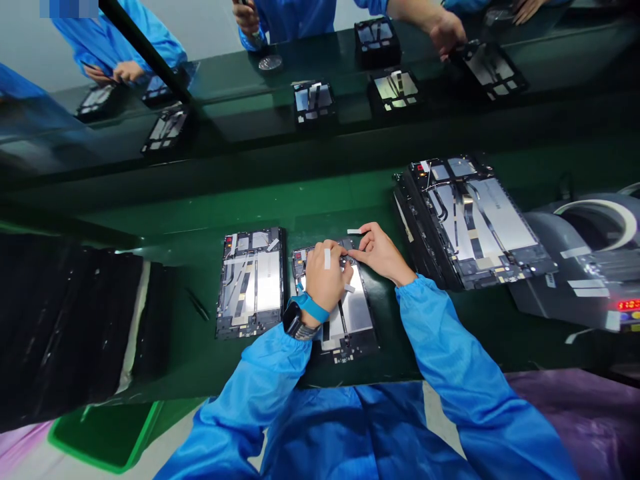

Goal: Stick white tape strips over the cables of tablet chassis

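"Near the front edge of the green tabletop (330, 207) — what's under your hands?"

"An opened tablet housing (347, 327), lying flat, its metal plates and ribbon cables showing. Your left hand (325, 275) and right hand (380, 253) both sit over its top end."

"How's your grip?"

"Your left fingers (333, 257) curl down and your right fingers (357, 252) reach across to meet them, almost closed together at a small dark part (345, 262) of the housing. Whether either hand has hold of anything, I can't tell — your fingers hide it."

"Anything on your hands?"

"A white tape strip (327, 259) lies across the back of your left hand, and a blue-strapped watch (299, 317) sits on that wrist."

"And around you?"

"Just to your left, a second tablet housing (250, 283), with tweezers (197, 303) lying beyond it. Toward the right edge, a third tablet housing (470, 223) sits beside a grey tape dispenser (585, 247)."
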`<state>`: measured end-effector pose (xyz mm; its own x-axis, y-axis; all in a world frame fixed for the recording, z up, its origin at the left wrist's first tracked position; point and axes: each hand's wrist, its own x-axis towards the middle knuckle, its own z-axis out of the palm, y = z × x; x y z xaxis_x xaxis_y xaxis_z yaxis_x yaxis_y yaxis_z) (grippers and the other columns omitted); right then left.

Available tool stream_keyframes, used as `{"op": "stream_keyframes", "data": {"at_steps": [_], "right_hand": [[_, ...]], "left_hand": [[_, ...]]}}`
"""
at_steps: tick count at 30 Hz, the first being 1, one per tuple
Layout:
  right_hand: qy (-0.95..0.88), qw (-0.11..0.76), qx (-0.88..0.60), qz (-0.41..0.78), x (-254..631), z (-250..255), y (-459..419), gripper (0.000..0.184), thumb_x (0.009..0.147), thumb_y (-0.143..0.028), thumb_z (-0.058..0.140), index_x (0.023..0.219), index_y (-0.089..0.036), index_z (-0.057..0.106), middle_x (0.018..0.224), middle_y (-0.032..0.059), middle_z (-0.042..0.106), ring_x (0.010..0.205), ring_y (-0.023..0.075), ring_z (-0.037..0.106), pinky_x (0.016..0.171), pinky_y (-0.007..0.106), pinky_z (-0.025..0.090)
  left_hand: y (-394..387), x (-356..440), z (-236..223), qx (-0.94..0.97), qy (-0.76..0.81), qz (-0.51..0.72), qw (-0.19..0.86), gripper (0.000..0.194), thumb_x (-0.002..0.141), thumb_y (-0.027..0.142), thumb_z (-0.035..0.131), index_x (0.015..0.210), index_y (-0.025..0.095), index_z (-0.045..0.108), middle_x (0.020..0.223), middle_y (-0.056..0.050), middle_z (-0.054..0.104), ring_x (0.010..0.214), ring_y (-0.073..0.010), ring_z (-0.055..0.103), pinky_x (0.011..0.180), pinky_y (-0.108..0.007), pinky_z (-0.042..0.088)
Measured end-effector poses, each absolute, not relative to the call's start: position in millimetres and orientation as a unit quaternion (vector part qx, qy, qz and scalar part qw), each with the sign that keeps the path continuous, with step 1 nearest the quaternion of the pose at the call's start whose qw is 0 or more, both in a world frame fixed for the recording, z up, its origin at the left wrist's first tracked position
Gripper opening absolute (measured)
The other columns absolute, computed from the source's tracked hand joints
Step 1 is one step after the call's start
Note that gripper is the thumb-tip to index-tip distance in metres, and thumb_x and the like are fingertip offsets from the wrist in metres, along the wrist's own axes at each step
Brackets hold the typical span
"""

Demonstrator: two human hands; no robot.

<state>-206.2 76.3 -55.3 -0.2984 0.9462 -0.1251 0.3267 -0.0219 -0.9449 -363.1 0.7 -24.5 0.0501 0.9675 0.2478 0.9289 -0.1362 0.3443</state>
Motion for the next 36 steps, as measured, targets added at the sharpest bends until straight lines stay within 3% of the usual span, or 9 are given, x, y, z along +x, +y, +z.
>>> {"op": "stream_keyframes", "data": {"at_steps": [13,19,22,26,36], "right_hand": [[-0.647,0.247,-0.511,0.509,-205.4,-46.1,79.1,0.057,0.070,-0.023,0.080,0.117,-0.024,0.049,0.081,-0.0073,0.058,0.066,0.0124,0.052,0.061,0.025,0.038],[-0.640,0.239,-0.520,0.513,-205.2,-45.5,77.8,0.058,0.071,-0.026,0.080,0.119,-0.025,0.048,0.080,-0.0067,0.058,0.065,0.0127,0.052,0.059,0.025,0.037],[-0.644,0.235,-0.529,0.500,-206.2,-45.8,76.7,0.059,0.071,-0.026,0.080,0.121,-0.025,0.048,0.081,-0.0069,0.058,0.065,0.0128,0.052,0.060,0.026,0.038],[-0.646,0.233,-0.528,0.499,-206.1,-45.7,76.0,0.058,0.073,-0.027,0.079,0.121,-0.025,0.048,0.082,-0.0064,0.058,0.065,0.0128,0.051,0.061,0.026,0.039],[-0.638,0.238,-0.525,0.511,-204.2,-44.7,74.9,0.054,0.072,-0.027,0.080,0.117,-0.025,0.049,0.081,-0.0068,0.057,0.064,0.0119,0.050,0.060,0.025,0.039]], "left_hand": [[19.7,-384.4,-23.4,0.728,0.639,0.201,0.149,0.009,0.093,0.013,0.068,0.093,0.020,0.072,0.105,-0.007,0.071,0.104,-0.0266,0.061,0.090,-0.043,0.047],[12.1,-386.3,-28.8,0.759,0.611,0.205,0.093,0.009,0.099,0.018,0.064,0.096,0.020,0.073,0.106,-0.008,0.072,0.103,-0.0270,0.063,0.087,-0.042,0.048],[-5.3,-389.2,-32.6,0.804,0.559,0.203,0.024,0.021,0.103,0.013,0.054,0.112,0.017,0.072,0.118,-0.013,0.074,0.109,-0.0285,0.065,0.089,-0.044,0.051],[-24.7,-396.7,-34.5,0.844,0.505,0.177,-0.014,0.043,0.100,0.005,0.047,0.139,0.015,0.061,0.141,-0.020,0.067,0.134,-0.0318,0.060,0.104,-0.051,0.051],[-18.8,-408.8,-29.3,0.872,0.466,0.151,0.004,0.050,0.098,0.010,0.049,0.148,0.014,0.054,0.143,-0.022,0.065,0.135,-0.0340,0.061,0.107,-0.055,0.050]]}}
